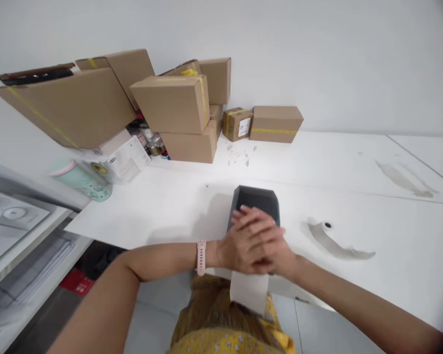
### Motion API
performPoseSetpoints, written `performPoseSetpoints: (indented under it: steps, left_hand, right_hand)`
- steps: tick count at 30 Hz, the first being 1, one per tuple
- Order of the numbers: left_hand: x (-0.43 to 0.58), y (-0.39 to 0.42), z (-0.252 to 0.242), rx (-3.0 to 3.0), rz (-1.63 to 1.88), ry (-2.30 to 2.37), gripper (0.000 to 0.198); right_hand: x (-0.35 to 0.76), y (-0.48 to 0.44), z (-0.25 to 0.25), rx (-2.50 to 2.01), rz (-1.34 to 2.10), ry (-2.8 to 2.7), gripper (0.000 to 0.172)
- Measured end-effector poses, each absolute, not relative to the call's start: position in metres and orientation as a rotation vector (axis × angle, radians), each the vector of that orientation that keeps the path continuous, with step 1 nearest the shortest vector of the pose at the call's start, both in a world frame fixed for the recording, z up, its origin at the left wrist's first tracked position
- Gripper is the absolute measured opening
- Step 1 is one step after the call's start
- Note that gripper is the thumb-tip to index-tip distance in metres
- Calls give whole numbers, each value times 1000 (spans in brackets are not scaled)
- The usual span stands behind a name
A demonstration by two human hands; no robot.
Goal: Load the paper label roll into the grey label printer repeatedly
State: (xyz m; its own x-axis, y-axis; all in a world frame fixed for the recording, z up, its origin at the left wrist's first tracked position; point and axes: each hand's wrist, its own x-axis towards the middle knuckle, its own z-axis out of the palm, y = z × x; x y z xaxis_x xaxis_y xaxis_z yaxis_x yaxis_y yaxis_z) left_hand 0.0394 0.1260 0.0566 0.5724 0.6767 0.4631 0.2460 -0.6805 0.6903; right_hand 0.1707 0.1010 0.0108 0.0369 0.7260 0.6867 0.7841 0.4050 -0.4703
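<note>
A dark grey receipt printer (pixel 253 192) sits near the table's front edge, its lower half hidden beneath my hands. My left hand (pixel 243 248), with a pink band (pixel 201 258) at its wrist, lies across the top of my right hand (pixel 280 248). Both are over the printer, and the fingers that show are stretched out rather than wrapped round anything. Much of the right palm is covered by the left hand. From below the hands a strip of white paper (pixel 249 292) hangs over the edge. To the right lies a small paper roll (pixel 327 226) with a loose curled tail.
Stacked cardboard boxes (pixel 170 105) with yellow tape stand at the back left. A small box (pixel 238 125) and a longer box (pixel 276 123) are against the wall. A mint tumbler (pixel 84 182) lies tilted at the left, near a shelf (pixel 25 246). Paper scraps (pixel 406 179) lie far right.
</note>
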Motion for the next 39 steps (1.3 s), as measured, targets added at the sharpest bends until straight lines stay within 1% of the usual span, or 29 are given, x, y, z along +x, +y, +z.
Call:
performPoseSetpoints:
  steps: [1, 3, 5, 6, 8, 9, 12, 14, 18, 22, 28, 31, 35, 39]
  left_hand:
    - [36, 120, 53, 2294, 1059, 720, 42]
    - [25, 103, 40, 2176, 1363, 959, 46]
    - [9, 76, 20, 1814, 1614, 1287, 52]
    - [1, 61, 10, 1591, 1642, 1421, 49]
    - [-11, 32, -5, 1208, 1481, 1506, 36]
    - [-15, 20, -10, 1118, 1288, 1416, 35]
    - [-14, 3, -9, 949, 770, 1104, 43]
    - [-6, 4, 0, 897, 650, 970, 47]
    - [9, 8, 16, 847, 696, 854, 51]
    - [15, 4, 21, 782, 724, 883, 51]
    - [14, 1, 2, 790, 769, 989, 50]
    - [13, 2, -8, 844, 786, 977, 51]
    - [14, 5, -15, 876, 757, 963, 48]
    - [14, 9, -20, 918, 747, 990, 47]
  right_hand:
    - [182, 96, 21, -1315, -44, -1746, 45]
    - [192, 83, 30, -1346, 4, -1717, 46]
    - [189, 68, 28, -1433, 52, -1533, 47]
    - [185, 62, 24, -1468, 90, -1427, 48]
    - [177, 51, 15, -1480, 190, -1318, 49]
    - [175, 47, 11, -1468, 235, -1308, 48]
    - [175, 43, 5, -1420, 271, -1309, 45]
    - [177, 43, 6, -1391, 273, -1292, 43]
    - [178, 41, 9, -1390, 286, -1250, 39]
    - [181, 40, 12, -1387, 208, -1318, 36]
    - [186, 40, 12, -1251, -38, -1675, 24]
    - [185, 36, 9, -1285, -67, -1813, 28]
    - [180, 35, 10, -1353, -101, -1818, 32]
    - [176, 40, 17, -1467, -266, -1826, 21]
